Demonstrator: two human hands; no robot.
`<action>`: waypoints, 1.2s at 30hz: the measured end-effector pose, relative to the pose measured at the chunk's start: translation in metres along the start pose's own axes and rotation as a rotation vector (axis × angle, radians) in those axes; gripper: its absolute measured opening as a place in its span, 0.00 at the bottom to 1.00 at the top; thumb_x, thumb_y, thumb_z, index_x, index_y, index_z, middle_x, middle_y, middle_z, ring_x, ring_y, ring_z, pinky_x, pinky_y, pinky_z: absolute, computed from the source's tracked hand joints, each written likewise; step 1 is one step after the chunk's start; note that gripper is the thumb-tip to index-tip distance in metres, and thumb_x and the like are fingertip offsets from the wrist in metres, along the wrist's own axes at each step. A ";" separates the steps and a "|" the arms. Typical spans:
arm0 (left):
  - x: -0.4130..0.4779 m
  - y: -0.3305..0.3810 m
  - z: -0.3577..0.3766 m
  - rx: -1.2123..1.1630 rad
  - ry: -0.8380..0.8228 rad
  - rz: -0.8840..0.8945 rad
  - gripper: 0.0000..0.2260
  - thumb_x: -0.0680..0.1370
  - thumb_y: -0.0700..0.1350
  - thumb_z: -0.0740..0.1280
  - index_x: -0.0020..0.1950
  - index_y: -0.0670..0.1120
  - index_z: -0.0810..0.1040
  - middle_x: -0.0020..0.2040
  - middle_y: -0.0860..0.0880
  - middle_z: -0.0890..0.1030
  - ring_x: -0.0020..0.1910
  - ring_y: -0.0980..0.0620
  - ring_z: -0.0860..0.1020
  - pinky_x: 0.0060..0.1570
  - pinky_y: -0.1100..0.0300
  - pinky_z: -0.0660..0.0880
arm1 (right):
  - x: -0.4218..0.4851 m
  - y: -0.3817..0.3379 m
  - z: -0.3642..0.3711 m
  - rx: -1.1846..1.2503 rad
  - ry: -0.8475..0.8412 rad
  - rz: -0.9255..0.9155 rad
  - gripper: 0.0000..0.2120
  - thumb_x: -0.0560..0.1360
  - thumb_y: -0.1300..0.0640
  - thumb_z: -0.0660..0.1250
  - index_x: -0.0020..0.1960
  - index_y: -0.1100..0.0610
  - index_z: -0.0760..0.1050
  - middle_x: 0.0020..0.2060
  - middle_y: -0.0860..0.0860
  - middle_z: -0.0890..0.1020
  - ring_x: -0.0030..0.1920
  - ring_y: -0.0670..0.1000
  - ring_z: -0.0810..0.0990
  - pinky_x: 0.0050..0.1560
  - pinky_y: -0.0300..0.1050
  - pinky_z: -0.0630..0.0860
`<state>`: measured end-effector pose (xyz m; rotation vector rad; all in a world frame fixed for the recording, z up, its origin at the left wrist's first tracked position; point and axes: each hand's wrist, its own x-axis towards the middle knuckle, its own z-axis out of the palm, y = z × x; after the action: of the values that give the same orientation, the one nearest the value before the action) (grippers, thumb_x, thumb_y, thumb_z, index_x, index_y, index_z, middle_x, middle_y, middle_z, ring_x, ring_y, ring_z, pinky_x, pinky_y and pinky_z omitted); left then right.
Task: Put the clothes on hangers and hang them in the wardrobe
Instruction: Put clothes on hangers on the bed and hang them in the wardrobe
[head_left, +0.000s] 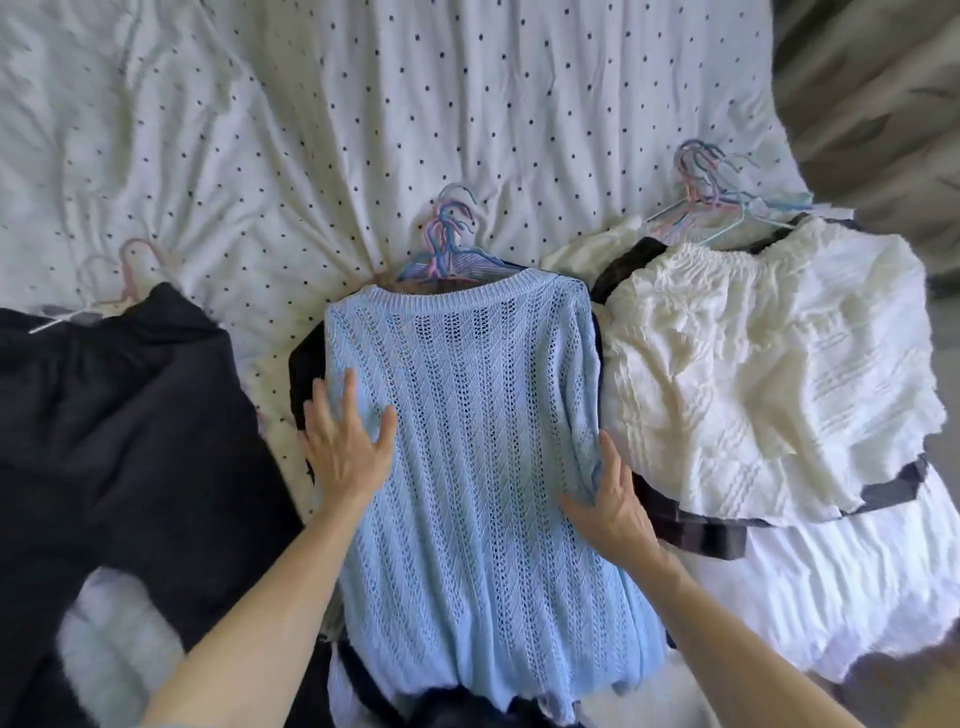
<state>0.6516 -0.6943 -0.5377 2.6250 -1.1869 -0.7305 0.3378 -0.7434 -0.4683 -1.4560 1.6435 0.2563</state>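
Bedsheet (260, 130): dotted; lying under blue sweater (467, 415)
Dark garment (119, 415): lying left of sweater
White garment (753, 374): lying right of sweater
Hangers (447, 244): poking out above sweater's neckline
Left hand (345, 447): spread wide; pressing sweater's left side
Right hand (613, 499): fingers straight; resting along sweater's right edge

pale blue open-knit cloth sweater (467, 415): matt, holey | cream crinkled cloth top (753, 374): rough | dotted white cloth bedsheet (311, 130): creased | pastel thin hangers (447, 239): smooth, plastic-looking

Single head-worn view looks steeply down, close over the bed (363, 104) and both forearms.
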 end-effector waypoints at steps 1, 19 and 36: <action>-0.032 -0.010 -0.001 -0.012 -0.070 -0.048 0.34 0.77 0.70 0.53 0.81 0.61 0.48 0.80 0.39 0.52 0.76 0.35 0.58 0.69 0.33 0.63 | -0.011 0.012 0.002 0.009 -0.016 0.047 0.47 0.74 0.47 0.71 0.80 0.48 0.41 0.73 0.56 0.62 0.68 0.57 0.68 0.64 0.53 0.70; -0.199 0.006 -0.042 0.256 -0.709 -0.152 0.36 0.81 0.54 0.62 0.81 0.59 0.41 0.81 0.47 0.36 0.78 0.44 0.59 0.64 0.55 0.73 | -0.131 0.068 0.029 -0.203 -0.203 0.019 0.31 0.80 0.47 0.60 0.79 0.50 0.53 0.79 0.53 0.57 0.71 0.56 0.70 0.67 0.48 0.67; -0.467 0.312 0.013 0.402 -0.573 1.265 0.30 0.81 0.55 0.62 0.81 0.57 0.55 0.82 0.49 0.52 0.80 0.49 0.50 0.78 0.46 0.50 | -0.475 0.301 -0.057 0.338 0.924 0.238 0.17 0.80 0.48 0.63 0.68 0.44 0.74 0.71 0.44 0.72 0.74 0.48 0.66 0.74 0.52 0.63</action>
<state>0.1768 -0.5560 -0.2719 1.2454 -2.8615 -0.9558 0.0019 -0.3679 -0.2116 -1.1630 2.4377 -0.6387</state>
